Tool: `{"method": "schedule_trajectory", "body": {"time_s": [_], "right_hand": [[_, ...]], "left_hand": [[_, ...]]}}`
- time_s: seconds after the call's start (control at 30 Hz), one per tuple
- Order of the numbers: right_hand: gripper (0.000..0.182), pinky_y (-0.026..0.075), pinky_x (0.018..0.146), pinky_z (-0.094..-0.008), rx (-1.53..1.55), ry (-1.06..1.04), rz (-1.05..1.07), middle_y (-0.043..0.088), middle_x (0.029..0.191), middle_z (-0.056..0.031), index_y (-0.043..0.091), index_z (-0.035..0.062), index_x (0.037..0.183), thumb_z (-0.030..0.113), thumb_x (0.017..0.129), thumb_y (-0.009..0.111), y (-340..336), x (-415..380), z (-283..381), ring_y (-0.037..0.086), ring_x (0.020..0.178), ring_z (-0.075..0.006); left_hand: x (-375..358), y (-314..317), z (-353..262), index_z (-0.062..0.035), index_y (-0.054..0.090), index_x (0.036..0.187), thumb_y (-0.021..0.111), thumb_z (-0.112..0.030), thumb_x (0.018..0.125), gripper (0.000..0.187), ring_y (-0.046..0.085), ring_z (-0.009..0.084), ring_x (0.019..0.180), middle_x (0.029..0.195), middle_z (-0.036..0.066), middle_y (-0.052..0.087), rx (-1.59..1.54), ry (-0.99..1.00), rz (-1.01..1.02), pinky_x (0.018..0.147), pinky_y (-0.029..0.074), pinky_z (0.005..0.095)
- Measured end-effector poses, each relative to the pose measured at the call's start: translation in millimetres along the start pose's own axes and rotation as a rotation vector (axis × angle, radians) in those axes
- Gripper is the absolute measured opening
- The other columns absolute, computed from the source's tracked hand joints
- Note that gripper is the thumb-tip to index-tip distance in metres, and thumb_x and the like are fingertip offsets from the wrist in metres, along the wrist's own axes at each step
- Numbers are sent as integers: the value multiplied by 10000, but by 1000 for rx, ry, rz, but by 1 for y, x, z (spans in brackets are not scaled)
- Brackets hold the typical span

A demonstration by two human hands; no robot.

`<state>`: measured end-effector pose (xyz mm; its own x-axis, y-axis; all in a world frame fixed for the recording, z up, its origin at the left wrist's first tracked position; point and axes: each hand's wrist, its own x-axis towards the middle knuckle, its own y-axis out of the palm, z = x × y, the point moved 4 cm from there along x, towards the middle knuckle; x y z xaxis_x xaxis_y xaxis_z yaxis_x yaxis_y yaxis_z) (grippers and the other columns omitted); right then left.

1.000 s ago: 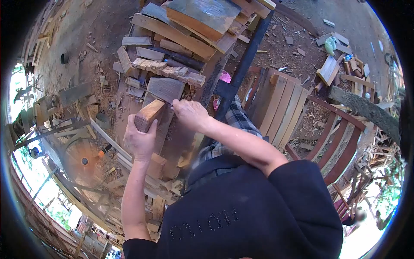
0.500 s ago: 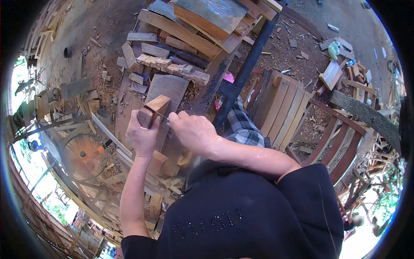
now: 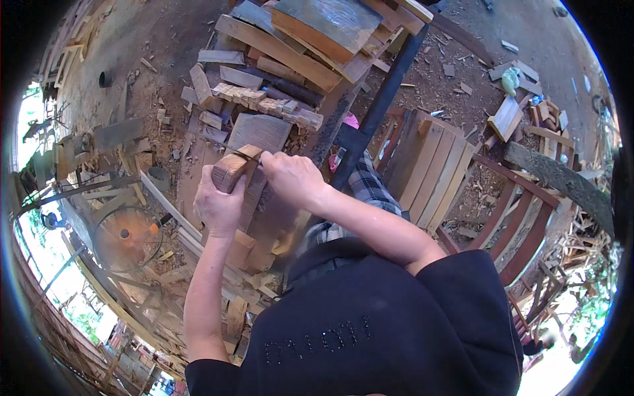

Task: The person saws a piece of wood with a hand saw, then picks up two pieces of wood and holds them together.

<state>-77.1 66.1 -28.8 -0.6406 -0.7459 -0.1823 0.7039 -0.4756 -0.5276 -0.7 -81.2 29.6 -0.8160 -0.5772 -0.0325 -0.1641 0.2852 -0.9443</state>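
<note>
My left hand (image 3: 216, 206) is wrapped round a short wooden block (image 3: 232, 168), holding it tilted with its cut end up. My right hand (image 3: 294, 177) is closed, knuckles up, on a thin dark blade-like tool (image 3: 249, 156) whose handle is hidden in the fist. The tool lies across the top of the block; its exact kind cannot be made out. Beneath the block, a broad flat board (image 3: 259, 132) rests among wood scraps.
Stacked planks (image 3: 284, 53) and a row of small wood pieces (image 3: 264, 102) lie beyond my hands. A dark beam (image 3: 386, 92) runs along the right, beside a slatted wooden piece (image 3: 432, 175). A round fan (image 3: 129, 237) stands at the left.
My right hand has moved slightly up and away, carrying the tool from the near side of the block onto its top. The block has turned a little in my left hand.
</note>
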Motion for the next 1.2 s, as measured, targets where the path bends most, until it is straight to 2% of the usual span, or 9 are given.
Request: {"method": "schedule_trajectory", "body": {"time_s": [0.13,0.23,0.37,0.43,0.6,0.73,0.93,1.07,1.2], "right_hand": [[168,538,637,-488,-42,13,-26,646,825,-211,513,17,970,182,940,516,-2,-13,1,669,755,-405],[165,536,647,-493,-16,90,97,642,812,-215,523,16,950,180,945,502,-16,-41,-2,670,760,-406],[187,529,675,-510,-42,69,19,643,809,-228,536,6,942,188,957,496,27,1,-32,669,778,-419],[192,527,683,-513,-21,68,17,646,817,-231,537,4,949,191,958,498,19,0,-27,669,783,-421],[219,522,702,-520,38,155,140,650,831,-236,537,1,957,217,965,501,0,-36,-17,664,789,-435],[209,521,670,-522,5,70,-4,653,812,-231,530,10,940,213,964,490,30,7,-41,660,758,-433],[236,521,646,-522,17,74,21,650,797,-244,527,5,946,238,970,504,17,-15,-31,667,769,-429],[214,514,662,-543,3,50,5,647,803,-257,535,1,913,206,965,501,43,24,-50,668,758,-429],[181,519,674,-536,30,125,39,661,837,-241,545,8,917,180,948,499,14,-12,-24,667,767,-424]], "left_hand": [[-1,-3,-8,-100,550,992,829,-280,703,440,668,358,788,836,139,668,35,28,19,682,508,458],[-3,1,-1,-102,548,1006,828,-284,704,450,669,361,793,848,141,670,13,-10,55,686,508,462],[-1,1,1,-101,545,1018,834,-294,694,475,669,367,798,856,148,671,59,-5,11,691,506,471],[0,-2,0,-99,544,1019,835,-296,692,480,668,367,799,857,149,670,79,2,7,694,504,472],[-1,5,7,-99,548,1009,828,-291,701,459,668,366,800,856,148,670,-3,24,16,694,504,465],[0,-1,-2,-103,550,1001,828,-276,703,443,670,360,806,842,143,671,40,3,25,696,503,457],[0,2,2,-105,540,1024,833,-308,699,483,667,374,805,840,147,671,15,11,35,690,503,468],[0,1,4,-104,536,1041,836,-315,697,503,665,377,801,841,157,667,62,23,20,689,503,472],[2,0,-2,-100,535,1035,832,-308,704,491,666,374,797,839,159,665,94,31,10,690,503,469]]}}
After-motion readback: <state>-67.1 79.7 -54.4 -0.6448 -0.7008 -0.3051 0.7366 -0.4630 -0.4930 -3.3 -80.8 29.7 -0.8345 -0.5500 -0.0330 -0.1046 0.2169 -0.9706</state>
